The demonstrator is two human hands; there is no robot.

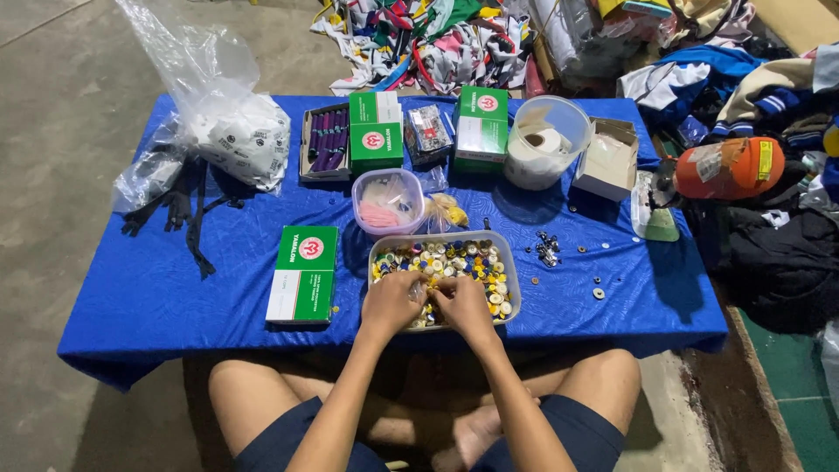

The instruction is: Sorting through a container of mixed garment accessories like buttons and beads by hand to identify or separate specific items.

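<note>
Low table under blue cloth (pixel 157 297) on grey concrete floor (pixel 61 105); heaped clothes (pixel 437 39) behind and right; green mat (pixel 800 411) bottom right.

clear plastic tray (pixel 511 262), glossy buttons (pixel 454 260), blue cloth (pixel 175 288)

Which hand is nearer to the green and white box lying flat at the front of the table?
Left. The left hand is in the button tray, just right of the green and white box; the right hand lies farther right, beyond it.
</note>
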